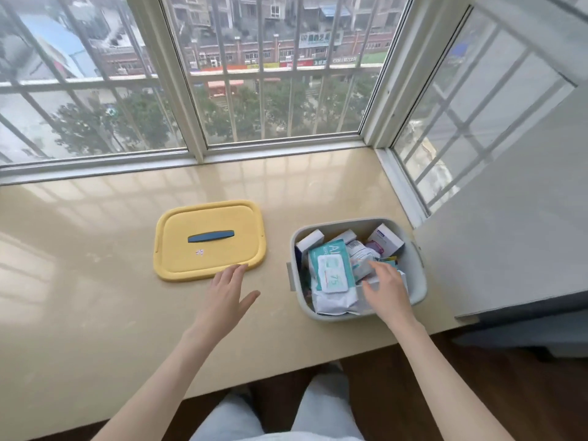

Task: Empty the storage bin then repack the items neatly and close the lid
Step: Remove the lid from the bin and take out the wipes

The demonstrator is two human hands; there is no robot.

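Storage bin: the grey storage bin (417, 275) stands near the right edge of the tabletop (95, 265), closer to the near edge than to the window side, uncovered and full.
Bin to right grip: the right grip (386, 289) reaches over the bin's near rim and lies inside its near-right part, on top of the contents.
Right grip: fingers bent downward among the packets, the index fingertip beside a small crumpled pack and the thumb over a white box. Whether it pinches anything or only touches, I cannot tell.
Contents: a teal-and-white wipes pack (331, 275) lies slanted on top at the left, just beside the right grip; a white carton (385, 239) leans in the far-right corner, and another white box (310, 240) is at the far left.
Lid: the yellow lid (222, 254) lies flat near the middle of the tabletop, left of the bin and apart from it, its blue handle (210, 236) facing up.
Lid to left grip: the left grip (227, 292) hovers just at the lid's near-right corner — fingertips over its edge.
Left grip: wide, fingers straight and spread, thumb out to the right — holding nothing.
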